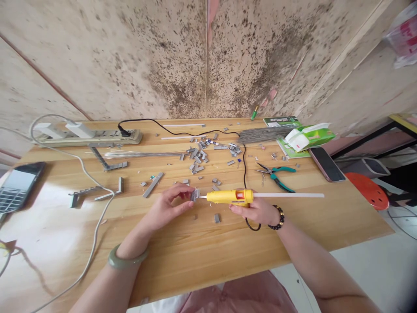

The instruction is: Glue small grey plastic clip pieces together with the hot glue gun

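Small grey ridged rectangular piece [195, 194] pinched between thumb and fingers of left hand [167, 209], just above light wooden table [182, 261]. Yellow plastic glue gun [226, 197] directly right of piece, long axis crosswise, nozzle aimed left at piece's edge; contact cannot be told. Straight white glue stick [289, 195] juts from gun's rear, in line. Right hand [256, 211] wraps gun's handle, finger placement partly hidden. Left forearm slants in from lower left, right from lower right.

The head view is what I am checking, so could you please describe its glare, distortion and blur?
In the head view, pale glare washes the left side of the table; wide-angle distortion stretches the edges; the plastic bag at upper right looks soft; the yellow glue gun looks fairly crisp.
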### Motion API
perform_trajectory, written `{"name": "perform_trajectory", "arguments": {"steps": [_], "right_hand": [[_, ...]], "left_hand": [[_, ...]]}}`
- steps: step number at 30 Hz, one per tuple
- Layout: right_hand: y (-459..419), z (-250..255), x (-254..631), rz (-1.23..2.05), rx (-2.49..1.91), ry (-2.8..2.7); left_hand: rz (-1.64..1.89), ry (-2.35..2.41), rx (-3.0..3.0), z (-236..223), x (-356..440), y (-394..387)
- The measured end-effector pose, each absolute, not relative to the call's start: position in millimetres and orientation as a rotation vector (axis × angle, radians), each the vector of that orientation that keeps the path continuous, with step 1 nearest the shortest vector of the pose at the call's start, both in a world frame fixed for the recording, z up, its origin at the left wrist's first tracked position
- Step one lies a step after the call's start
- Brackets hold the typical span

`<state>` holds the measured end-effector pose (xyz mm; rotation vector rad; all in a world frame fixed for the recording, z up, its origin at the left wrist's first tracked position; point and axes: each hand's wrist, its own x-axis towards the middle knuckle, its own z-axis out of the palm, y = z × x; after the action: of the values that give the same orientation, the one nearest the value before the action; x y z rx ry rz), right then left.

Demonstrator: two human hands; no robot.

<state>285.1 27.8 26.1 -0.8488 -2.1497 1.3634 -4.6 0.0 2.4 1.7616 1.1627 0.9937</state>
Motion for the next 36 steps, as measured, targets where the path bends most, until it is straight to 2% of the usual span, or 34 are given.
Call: {"name": "perform_trajectory", "arguments": {"steps": [36], "right_hand": [[30.6,27.3,284.7,1.265,-0.867,-2.17]], "left_hand": [[0.945,1.149,1.845,5.8,-4.1,-0.2]]}}
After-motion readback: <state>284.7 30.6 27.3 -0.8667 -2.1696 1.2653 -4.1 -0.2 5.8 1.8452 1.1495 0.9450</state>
